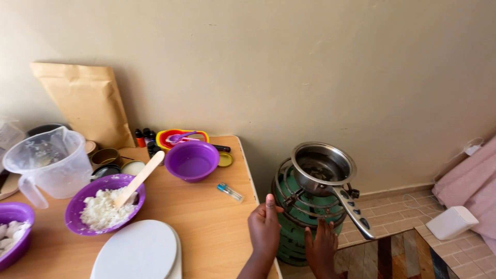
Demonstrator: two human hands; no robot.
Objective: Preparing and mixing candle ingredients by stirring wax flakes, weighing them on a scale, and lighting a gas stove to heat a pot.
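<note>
My left hand [264,227] rests at the right edge of the wooden table [217,227], thumb up, holding nothing. My right hand [321,247] reaches down with fingers spread against the side of a green gas cylinder burner [289,206]. A steel saucepan [323,166] with a long handle sits on the burner's grate. A small lighter [230,192] lies on the table just left of my left hand.
On the table are a purple bowl of white flakes with a wooden spatula [103,204], an empty purple bowl [192,160], a clear plastic jug [49,163], a white round board [137,251], small bottles [146,138] and a brown paper bag [85,101]. A white box [451,222] sits on the floor at right.
</note>
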